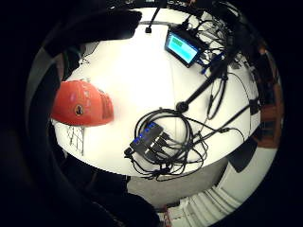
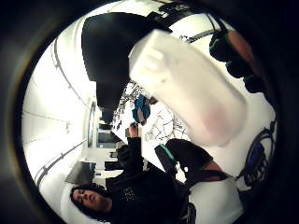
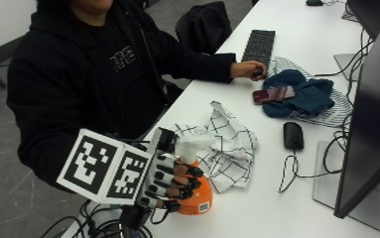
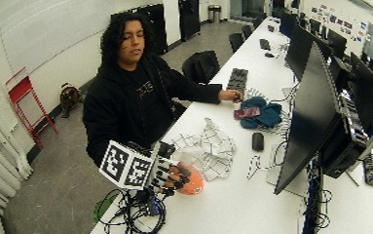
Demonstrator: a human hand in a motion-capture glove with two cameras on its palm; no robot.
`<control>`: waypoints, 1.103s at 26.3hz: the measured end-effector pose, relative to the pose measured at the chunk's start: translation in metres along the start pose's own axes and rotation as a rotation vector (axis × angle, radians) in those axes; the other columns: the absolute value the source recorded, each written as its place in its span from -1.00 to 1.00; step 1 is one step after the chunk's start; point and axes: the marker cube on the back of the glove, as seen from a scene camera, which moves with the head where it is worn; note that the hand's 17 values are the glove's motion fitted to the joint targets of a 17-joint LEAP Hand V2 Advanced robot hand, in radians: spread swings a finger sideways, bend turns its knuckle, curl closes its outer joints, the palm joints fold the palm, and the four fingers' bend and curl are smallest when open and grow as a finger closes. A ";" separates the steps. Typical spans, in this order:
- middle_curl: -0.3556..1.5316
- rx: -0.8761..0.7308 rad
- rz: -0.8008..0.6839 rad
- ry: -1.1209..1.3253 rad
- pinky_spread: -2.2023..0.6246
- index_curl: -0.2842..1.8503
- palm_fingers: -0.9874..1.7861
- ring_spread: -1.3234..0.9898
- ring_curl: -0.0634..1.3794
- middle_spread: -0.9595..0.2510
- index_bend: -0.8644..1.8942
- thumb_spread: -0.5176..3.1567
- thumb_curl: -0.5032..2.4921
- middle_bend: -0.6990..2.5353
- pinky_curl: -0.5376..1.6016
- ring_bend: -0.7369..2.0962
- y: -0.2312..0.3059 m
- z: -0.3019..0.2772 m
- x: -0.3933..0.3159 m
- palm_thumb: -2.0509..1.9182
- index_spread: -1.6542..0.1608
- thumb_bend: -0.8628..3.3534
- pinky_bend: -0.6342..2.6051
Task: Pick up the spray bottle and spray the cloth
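**Bottle gripped, spraying not yet done**

On the table [image 3: 269, 208], near its front edge, the checked cloth [image 3: 229, 144] lies crumpled. Just beside it, the gloved right hand [image 3: 169, 181] curls round the orange spray bottle [image 3: 196, 201], apparently barely lifted. Aiming and spraying remain.

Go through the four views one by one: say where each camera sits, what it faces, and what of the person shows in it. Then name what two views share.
Little finger side palm view: on the gloved palm, facing down at the white table, the orange spray bottle and a cable hub; a dark sleeve at the edge.
Thumb side palm view: same palm, facing the bottle's white head and the person's torso.
Outside view: across the table, facing the right hand gripping the bottle beside the checked cloth.
Wide outside view: higher and farther, showing the whole seated person.
Shared: both outside views show the bottle, cloth and mouse.
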 end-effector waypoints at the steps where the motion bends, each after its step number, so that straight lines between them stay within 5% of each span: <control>1: -0.23 0.008 -0.006 -0.028 0.56 -0.54 0.35 -0.04 -0.42 0.31 -0.29 -0.19 -0.48 -0.40 -0.20 -0.12 -0.002 0.003 0.001 0.27 0.43 -0.59 -0.44; 9: -0.21 0.060 -0.059 -0.427 0.52 -0.48 0.52 -0.06 -0.42 0.25 -0.23 -0.20 -0.45 -0.38 -0.21 -0.15 0.008 0.017 0.001 0.37 0.45 -0.57 -0.49; 16: -0.18 0.206 0.064 -0.683 0.46 -0.44 0.59 -0.07 -0.40 0.20 -0.25 -0.24 -0.40 -0.36 -0.19 -0.15 0.005 0.042 -0.006 0.44 0.47 -0.56 -0.47; 29: -0.09 0.481 0.099 -0.585 0.34 -0.34 0.77 -0.09 -0.32 0.21 -0.18 -0.45 -0.30 -0.25 -0.14 -0.08 -0.005 0.047 -0.009 0.49 0.50 -0.60 -0.38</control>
